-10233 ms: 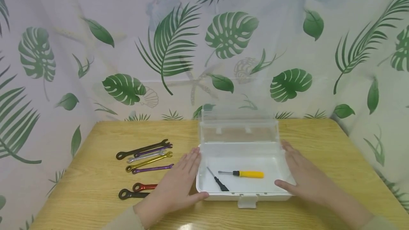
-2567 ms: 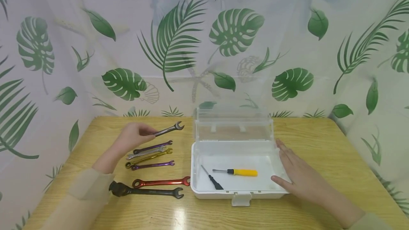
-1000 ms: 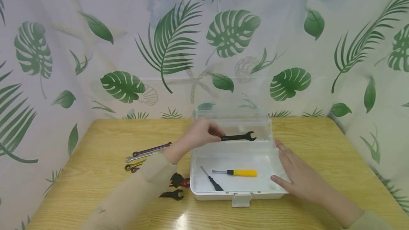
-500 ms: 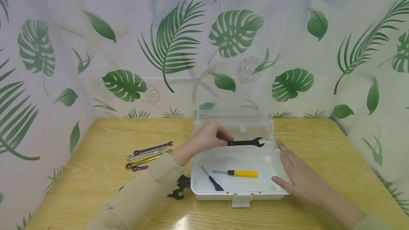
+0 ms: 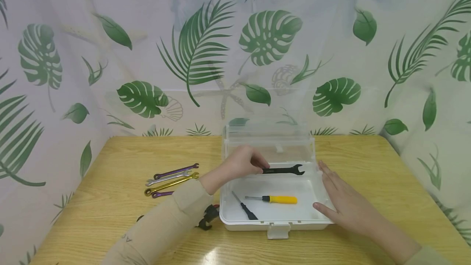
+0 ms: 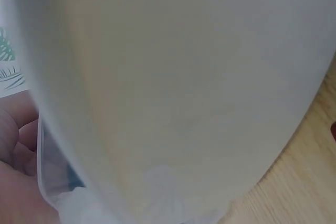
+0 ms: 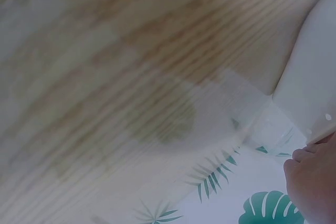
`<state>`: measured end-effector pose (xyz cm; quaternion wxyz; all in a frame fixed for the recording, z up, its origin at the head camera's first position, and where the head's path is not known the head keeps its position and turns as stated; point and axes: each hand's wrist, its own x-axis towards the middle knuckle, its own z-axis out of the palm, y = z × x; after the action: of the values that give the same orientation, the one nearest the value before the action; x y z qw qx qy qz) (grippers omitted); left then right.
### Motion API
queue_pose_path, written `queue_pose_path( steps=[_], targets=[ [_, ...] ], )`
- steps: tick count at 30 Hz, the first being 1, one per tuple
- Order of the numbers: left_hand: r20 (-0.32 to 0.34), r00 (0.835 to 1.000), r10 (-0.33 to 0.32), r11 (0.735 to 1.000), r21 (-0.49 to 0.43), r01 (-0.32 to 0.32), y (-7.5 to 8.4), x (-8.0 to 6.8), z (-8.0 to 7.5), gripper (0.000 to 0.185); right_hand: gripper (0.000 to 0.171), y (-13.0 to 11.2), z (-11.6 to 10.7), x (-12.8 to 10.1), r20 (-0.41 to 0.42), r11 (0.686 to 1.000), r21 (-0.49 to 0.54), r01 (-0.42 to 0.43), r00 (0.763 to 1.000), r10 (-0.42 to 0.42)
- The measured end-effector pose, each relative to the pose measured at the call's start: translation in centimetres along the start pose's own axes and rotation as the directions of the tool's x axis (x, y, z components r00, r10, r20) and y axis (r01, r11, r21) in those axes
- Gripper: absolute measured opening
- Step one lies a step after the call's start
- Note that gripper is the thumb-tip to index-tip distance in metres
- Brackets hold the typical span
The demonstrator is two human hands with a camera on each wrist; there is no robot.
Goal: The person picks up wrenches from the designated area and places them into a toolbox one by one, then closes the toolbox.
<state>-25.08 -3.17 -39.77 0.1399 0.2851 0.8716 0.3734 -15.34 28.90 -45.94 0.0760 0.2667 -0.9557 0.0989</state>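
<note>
My left hand (image 5: pixel 244 162) pinches the ring end of a black combination wrench (image 5: pixel 285 170), whose open end points right. The wrench is level, over the back part of a white toolbox (image 5: pixel 229 226) with its clear lid (image 5: pixel 272 144) raised. Inside the box lie a yellow-handled screwdriver (image 5: pixel 285 200) and a small black screwdriver (image 5: pixel 248 211). My right hand (image 5: pixel 347 199) rests along the box's right wall, fingers extended and thumb over the rim. A beige sleeve (image 6: pixel 184 87) fills most of the left wrist view, hiding the wrench there.
Left on the wooden table (image 5: pixel 92 199) lie a purple wrench (image 5: pixel 176 171), a silver wrench (image 5: pixel 167 178), a gold wrench (image 5: pixel 171 184) and another purple wrench (image 5: pixel 162 194). My left forearm mostly covers a red wrench and a dark wrench (image 5: pixel 204 225). A leaf-print cloth (image 5: pixel 206 52) hangs behind.
My left hand has left the box's left side, picked up the black wrench from the table and carried it right over the box, lowering it slightly. My right hand stays put.
</note>
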Motion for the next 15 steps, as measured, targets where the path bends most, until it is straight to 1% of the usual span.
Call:
queue_pose_path(
  steps=[6, 11, 15],
  targets=[
    [-0.008, 1.000, -0.007, 1.000, 0.026, 0.007, 0.31, -0.32, -0.08, 0.017, 0.093, -0.11, -0.15, 0.00, 0.016, 1.000, 0.008, -0.012, 1.000, 0.011],
    [-0.029, 0.999, -0.029, 0.997, 0.065, 0.031, 0.61, -0.45, -0.22, 0.013, 0.093, -0.18, -0.21, 0.05, 0.018, 1.000, 0.007, -0.014, 1.000, 0.014],
    [-0.043, 0.998, -0.044, 0.996, 0.074, 0.047, 0.68, -0.46, -0.27, 0.011, 0.094, -0.22, -0.28, 0.06, 0.022, 1.000, 0.007, -0.016, 1.000, 0.016]
  ],
)
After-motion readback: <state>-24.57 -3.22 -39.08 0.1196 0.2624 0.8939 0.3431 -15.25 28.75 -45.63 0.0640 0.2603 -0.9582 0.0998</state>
